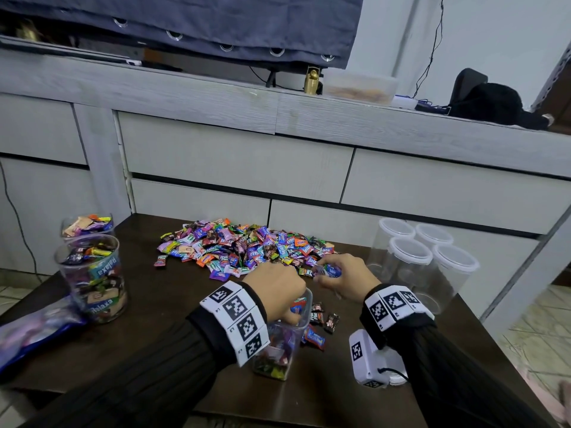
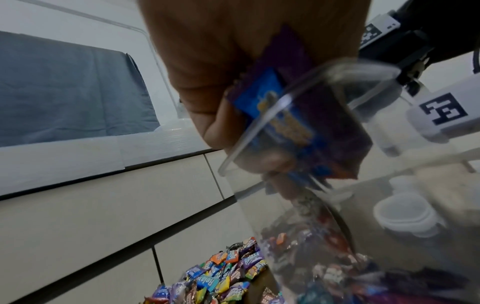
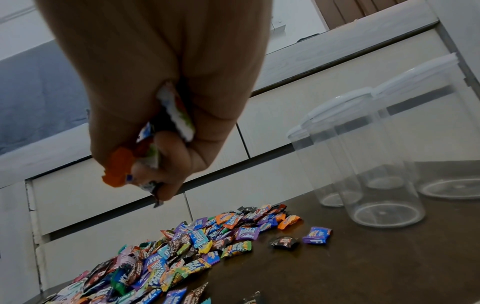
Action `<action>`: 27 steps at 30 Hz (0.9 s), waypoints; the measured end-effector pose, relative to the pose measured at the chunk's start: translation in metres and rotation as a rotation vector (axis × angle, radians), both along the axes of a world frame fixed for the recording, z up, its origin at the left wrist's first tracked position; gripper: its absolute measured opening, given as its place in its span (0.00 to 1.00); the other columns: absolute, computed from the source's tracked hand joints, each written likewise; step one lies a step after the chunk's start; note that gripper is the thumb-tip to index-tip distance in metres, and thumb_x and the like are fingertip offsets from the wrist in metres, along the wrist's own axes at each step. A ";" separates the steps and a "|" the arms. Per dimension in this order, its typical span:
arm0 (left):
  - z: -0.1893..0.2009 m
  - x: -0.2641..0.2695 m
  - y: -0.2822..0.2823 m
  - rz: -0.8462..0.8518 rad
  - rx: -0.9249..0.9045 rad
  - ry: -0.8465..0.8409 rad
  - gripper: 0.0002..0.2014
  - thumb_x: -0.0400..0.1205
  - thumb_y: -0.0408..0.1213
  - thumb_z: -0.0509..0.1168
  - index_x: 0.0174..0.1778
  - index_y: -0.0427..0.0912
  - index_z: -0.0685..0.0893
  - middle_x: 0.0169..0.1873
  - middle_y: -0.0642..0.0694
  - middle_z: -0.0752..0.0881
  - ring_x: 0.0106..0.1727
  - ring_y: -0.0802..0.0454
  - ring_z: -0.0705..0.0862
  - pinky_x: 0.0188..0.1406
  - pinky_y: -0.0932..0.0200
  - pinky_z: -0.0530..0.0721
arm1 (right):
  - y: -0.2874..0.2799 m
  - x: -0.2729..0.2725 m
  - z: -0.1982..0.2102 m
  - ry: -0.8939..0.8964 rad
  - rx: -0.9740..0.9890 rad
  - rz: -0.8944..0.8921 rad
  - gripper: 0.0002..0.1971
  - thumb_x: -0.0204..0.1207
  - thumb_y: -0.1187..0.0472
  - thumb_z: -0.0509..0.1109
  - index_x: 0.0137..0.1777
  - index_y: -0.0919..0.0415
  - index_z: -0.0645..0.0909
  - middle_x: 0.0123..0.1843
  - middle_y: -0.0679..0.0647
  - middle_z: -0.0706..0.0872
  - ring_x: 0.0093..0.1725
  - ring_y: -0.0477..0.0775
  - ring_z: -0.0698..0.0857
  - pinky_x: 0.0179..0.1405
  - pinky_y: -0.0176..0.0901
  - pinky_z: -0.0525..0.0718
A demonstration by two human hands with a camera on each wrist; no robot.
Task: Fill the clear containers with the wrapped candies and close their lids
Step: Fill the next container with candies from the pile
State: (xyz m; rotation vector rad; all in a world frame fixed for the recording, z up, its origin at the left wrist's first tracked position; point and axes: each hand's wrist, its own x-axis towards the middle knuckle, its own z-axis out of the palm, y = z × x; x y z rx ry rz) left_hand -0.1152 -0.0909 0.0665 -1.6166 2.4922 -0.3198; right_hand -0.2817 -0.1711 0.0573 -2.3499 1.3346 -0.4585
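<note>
A pile of wrapped candies (image 1: 241,247) (image 3: 182,253) lies mid-table. In front of it stands an open clear container (image 1: 285,338) (image 2: 337,205), partly filled. My left hand (image 1: 278,293) (image 2: 259,115) is over its mouth, fingers curled round blue and purple candies at the rim. My right hand (image 1: 333,273) (image 3: 153,156) hovers at the pile's near right edge, gripping a bunch of candies. Two filled containers (image 1: 92,276) without lids stand at the left. Several empty lidded containers (image 1: 423,261) (image 3: 376,164) stand at the right.
A few loose candies (image 1: 321,319) lie beside the open container. A white lid sits under the wrist camera (image 1: 370,359) near my right forearm. A bag (image 1: 34,332) lies at the table's left edge. Grey drawers (image 1: 231,162) rise behind the table.
</note>
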 end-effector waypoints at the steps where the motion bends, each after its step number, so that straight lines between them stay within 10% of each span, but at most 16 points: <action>1: 0.001 0.000 -0.001 0.001 0.006 0.020 0.18 0.79 0.54 0.66 0.45 0.40 0.81 0.30 0.49 0.69 0.37 0.45 0.77 0.32 0.53 0.69 | -0.001 0.000 0.000 -0.003 0.000 0.005 0.11 0.74 0.53 0.74 0.55 0.53 0.84 0.49 0.55 0.85 0.31 0.44 0.77 0.35 0.36 0.78; 9: -0.008 0.003 -0.001 -0.019 -0.028 0.126 0.15 0.81 0.50 0.65 0.54 0.42 0.80 0.46 0.42 0.82 0.48 0.41 0.83 0.34 0.52 0.67 | -0.003 -0.001 0.001 -0.020 0.009 0.015 0.11 0.74 0.54 0.75 0.55 0.54 0.84 0.39 0.50 0.82 0.20 0.38 0.79 0.29 0.33 0.79; 27: -0.008 0.007 -0.005 -0.079 0.090 0.467 0.16 0.76 0.56 0.69 0.54 0.51 0.87 0.39 0.53 0.83 0.42 0.53 0.82 0.36 0.59 0.75 | -0.007 0.000 -0.001 0.011 -0.015 0.043 0.11 0.74 0.53 0.75 0.54 0.53 0.84 0.43 0.48 0.82 0.29 0.38 0.77 0.26 0.27 0.73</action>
